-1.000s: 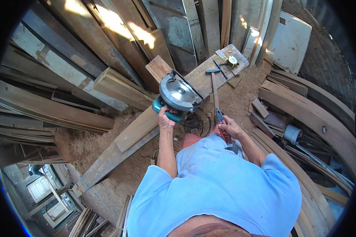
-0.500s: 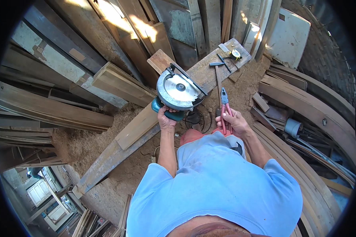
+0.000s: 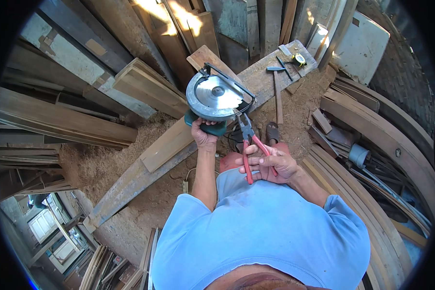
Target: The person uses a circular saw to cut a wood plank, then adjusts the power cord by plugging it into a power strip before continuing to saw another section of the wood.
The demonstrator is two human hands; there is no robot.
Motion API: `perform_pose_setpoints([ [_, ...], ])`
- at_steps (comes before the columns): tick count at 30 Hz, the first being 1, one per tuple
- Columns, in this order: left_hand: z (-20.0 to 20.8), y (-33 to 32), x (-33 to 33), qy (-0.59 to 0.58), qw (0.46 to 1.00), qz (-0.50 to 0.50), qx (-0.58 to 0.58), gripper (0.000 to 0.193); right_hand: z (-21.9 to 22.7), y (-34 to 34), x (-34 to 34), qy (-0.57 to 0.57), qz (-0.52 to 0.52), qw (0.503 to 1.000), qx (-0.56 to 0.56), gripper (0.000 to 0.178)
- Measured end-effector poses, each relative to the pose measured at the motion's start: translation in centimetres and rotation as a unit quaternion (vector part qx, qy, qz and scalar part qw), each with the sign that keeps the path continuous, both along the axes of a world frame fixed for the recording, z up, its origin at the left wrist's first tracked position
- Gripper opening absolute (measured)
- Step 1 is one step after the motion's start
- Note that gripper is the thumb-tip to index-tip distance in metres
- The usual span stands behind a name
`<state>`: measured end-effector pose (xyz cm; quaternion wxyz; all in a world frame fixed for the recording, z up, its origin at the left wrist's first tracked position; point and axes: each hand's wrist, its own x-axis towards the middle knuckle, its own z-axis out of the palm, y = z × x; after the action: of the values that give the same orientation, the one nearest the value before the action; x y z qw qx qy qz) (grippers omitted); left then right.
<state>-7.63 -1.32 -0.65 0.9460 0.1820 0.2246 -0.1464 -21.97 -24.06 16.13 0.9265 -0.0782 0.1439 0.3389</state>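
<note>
My left hand point(image 3: 204, 134) is closed round the green body of a circular saw point(image 3: 212, 94), which is tipped so that its round blade faces up. In my right hand point(image 3: 273, 163) is a pair of pliers point(image 3: 248, 130) with red handles. The handles are spread apart between my thumb and fingers, and the jaws reach up to the lower right edge of the saw, near the blade. Whether the jaws touch the saw, I cannot tell. Beneath the saw runs a long plank bench point(image 3: 125, 195) with a lighter board point(image 3: 166, 151) on top.
A hammer point(image 3: 277, 92) leans its head on the plank's far end, beside a tape measure point(image 3: 298, 60) and a thin dark bar point(image 3: 284, 70). Stacked boards point(image 3: 67, 123) stand at the left, and more timber point(image 3: 377, 125) lies at the right. Sawdust point(image 3: 101, 166) covers the ground.
My right hand has moved left with the pliers, bringing their jaws to the saw's edge. The handles have spread wider. The saw stays in my left hand, slightly shifted.
</note>
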Motion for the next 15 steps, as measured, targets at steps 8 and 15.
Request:
perform_pose_setpoints([
  [8,0.5,0.0,0.6,-0.022,0.999,0.005,-0.044,0.015,-1.2,1.9,0.2,0.021,0.028,0.999,0.019,0.036],
  [15,0.3,0.6,0.5,-0.042,0.998,0.008,-0.053,0.014,-1.8,2.8,1.1,0.034,0.003,0.999,0.042,0.033],
])
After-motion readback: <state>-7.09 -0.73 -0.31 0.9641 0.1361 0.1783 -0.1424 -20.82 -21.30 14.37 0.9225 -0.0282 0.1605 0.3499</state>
